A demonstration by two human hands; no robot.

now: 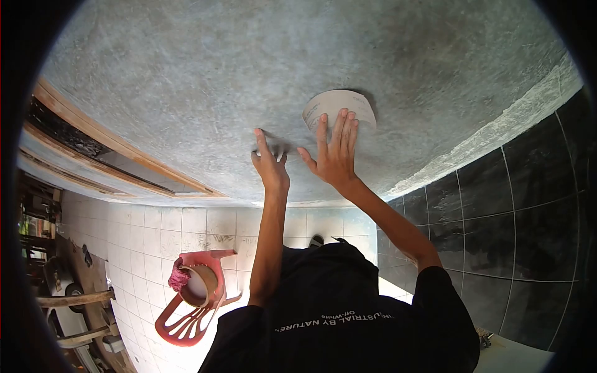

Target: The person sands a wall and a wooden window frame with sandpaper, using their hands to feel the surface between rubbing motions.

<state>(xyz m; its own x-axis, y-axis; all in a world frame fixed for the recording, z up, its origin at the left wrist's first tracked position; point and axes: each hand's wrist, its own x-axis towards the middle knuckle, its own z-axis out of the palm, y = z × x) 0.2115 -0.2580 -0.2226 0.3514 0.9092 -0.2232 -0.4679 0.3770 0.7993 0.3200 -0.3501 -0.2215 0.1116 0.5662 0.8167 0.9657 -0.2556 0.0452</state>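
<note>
A curved piece of sandpaper (339, 102), its pale printed back facing me, lies against the grey wall (205, 74). My right hand (336, 146) holds it there, with outstretched fingers pressed over its lower part and the thumb out to the side. The sheet's upper edge bows away from the wall and casts a shadow. To the left, my left hand (270, 163) is empty and open. Its index finger points up along the wall and the other fingers are spread, with the fingertips at the surface.
Left of me, a red plastic chair (180, 326) carries a bucket (208, 280) with a pink cloth (178, 275) over its rim. A wooden frame (124, 146) is set into the wall at left. Dark tiles (485, 217) cover the right side; pale tiles (143, 236) form the floor.
</note>
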